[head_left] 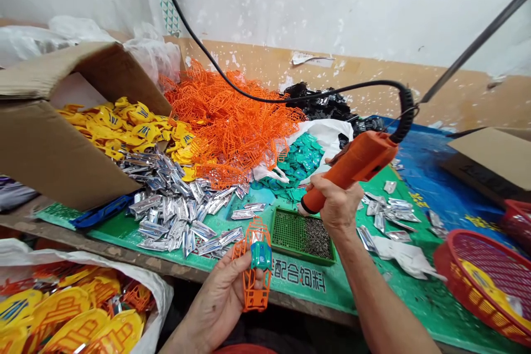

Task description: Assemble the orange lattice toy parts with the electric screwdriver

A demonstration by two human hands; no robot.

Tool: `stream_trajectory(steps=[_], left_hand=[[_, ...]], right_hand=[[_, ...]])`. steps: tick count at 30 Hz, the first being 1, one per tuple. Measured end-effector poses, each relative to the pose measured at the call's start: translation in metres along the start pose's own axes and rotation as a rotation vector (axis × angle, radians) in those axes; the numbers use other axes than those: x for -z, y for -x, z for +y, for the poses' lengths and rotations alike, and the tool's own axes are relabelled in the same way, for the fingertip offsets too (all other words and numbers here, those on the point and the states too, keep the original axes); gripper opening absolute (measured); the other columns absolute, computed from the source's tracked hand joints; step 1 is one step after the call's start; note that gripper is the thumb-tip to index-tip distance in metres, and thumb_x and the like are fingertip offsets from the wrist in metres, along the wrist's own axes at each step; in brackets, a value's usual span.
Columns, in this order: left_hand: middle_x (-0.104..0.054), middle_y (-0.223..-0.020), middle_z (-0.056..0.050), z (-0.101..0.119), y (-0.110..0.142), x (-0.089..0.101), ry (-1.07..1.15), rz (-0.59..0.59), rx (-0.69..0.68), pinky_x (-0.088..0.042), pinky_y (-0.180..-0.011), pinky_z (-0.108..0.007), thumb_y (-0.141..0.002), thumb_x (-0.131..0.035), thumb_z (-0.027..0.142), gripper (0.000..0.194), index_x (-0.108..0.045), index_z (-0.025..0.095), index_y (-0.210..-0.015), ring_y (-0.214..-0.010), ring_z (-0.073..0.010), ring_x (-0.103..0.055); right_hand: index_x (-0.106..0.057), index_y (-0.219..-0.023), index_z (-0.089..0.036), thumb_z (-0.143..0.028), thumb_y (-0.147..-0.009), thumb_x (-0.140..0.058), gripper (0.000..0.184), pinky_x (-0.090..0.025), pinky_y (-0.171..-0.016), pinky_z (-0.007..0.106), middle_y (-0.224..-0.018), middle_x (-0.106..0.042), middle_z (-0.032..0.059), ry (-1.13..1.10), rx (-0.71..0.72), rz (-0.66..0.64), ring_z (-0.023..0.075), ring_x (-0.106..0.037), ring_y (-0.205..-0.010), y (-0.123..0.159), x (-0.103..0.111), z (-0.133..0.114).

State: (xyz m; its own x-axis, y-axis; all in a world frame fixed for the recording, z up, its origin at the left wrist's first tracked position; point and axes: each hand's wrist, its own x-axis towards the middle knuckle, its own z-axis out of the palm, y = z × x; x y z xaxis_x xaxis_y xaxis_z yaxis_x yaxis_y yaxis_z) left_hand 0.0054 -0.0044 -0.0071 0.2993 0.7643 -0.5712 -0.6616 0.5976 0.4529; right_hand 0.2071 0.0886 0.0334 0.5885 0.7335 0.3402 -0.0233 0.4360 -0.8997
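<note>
My left hand (219, 304) is at the bottom of the view, shut around an orange plastic lattice frame (254, 296). A teal part (261, 255) sits in the frame's upper half. My right hand (338, 202) grips an orange electric screwdriver (357, 163), whose coiled black cord (406, 108) rises from its rear end. The screwdriver's tip points down and left, just above the far rim of a green perforated tray (288, 232). Small dark screws (316, 238) lie heaped in the tray's right half. The tip is well apart from the frame.
A green printed mat (415, 282) covers the bench, with loose silver parts (174, 215) across it. Behind lie tangled orange lattices (228, 121) and teal parts (296, 163). A cardboard box (53, 144) holds yellow parts. A white sack (83, 265) sits lower left, a red basket (485, 282) right.
</note>
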Motion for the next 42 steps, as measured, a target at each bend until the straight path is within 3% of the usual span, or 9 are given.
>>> stream_trajectory(steps=[7, 15, 20, 25, 42], left_hand=[[-0.071, -0.076, -0.001, -0.001, -0.001, 0.002, -0.005, -0.069, -0.010, -0.054, -0.057, -0.025, -0.055, -0.091, 0.022, 0.043, -0.067, 0.015, -0.091, -0.059, -0.0129, -0.066], [-0.071, -0.075, -0.002, -0.004, -0.001, 0.005, 0.027, -0.120, -0.037, -0.052, -0.056, -0.023, -0.063, -0.086, 0.019, 0.033, -0.066, 0.014, -0.089, -0.060, -0.0135, -0.066], [-0.071, -0.074, -0.003, -0.004, -0.002, 0.007, 0.052, -0.150, -0.045, -0.050, -0.056, -0.023, -0.062, -0.086, 0.019, 0.033, -0.066, 0.013, -0.088, -0.059, -0.0136, -0.066], [-0.071, -0.073, -0.002, -0.005, -0.003, 0.007, 0.044, -0.126, -0.037, -0.052, -0.059, -0.027, -0.059, -0.088, 0.022, 0.038, -0.065, 0.016, -0.089, -0.060, -0.0158, -0.067], [-0.071, -0.069, -0.002, -0.007, -0.002, 0.001, 0.045, -0.123, -0.047, -0.052, -0.060, -0.025, -0.061, -0.087, 0.022, 0.033, -0.064, 0.015, -0.083, -0.059, -0.0149, -0.067]], right_hand=[[-0.063, -0.093, -0.016, -0.018, -0.056, -0.075, 0.038, -0.048, -0.049, 0.031, -0.054, -0.060, -0.0060, -0.152, 0.012, 0.011, 0.0151, -0.056, -0.044, 0.001, -0.002, -0.032], [-0.063, -0.092, -0.021, -0.018, -0.063, -0.069, 0.030, -0.050, -0.057, 0.033, -0.058, -0.061, -0.0024, -0.306, -0.104, -0.177, 0.0160, -0.057, -0.053, 0.048, -0.011, -0.077], [-0.062, -0.094, -0.024, -0.017, -0.070, -0.067, 0.026, -0.053, -0.064, 0.034, -0.064, -0.061, -0.0023, -0.388, -0.154, -0.298, 0.0149, -0.058, -0.060, 0.075, -0.016, -0.080], [-0.061, -0.098, -0.026, -0.016, -0.074, -0.067, 0.027, -0.053, -0.069, 0.033, -0.069, -0.062, -0.0027, -0.435, -0.149, -0.361, 0.0137, -0.059, -0.065, 0.084, -0.017, -0.080], [-0.062, -0.097, -0.029, -0.013, -0.072, -0.068, 0.030, -0.054, -0.067, 0.033, -0.069, -0.061, -0.0034, -0.384, -0.170, -0.344, 0.0142, -0.058, -0.064, 0.088, -0.017, -0.079]])
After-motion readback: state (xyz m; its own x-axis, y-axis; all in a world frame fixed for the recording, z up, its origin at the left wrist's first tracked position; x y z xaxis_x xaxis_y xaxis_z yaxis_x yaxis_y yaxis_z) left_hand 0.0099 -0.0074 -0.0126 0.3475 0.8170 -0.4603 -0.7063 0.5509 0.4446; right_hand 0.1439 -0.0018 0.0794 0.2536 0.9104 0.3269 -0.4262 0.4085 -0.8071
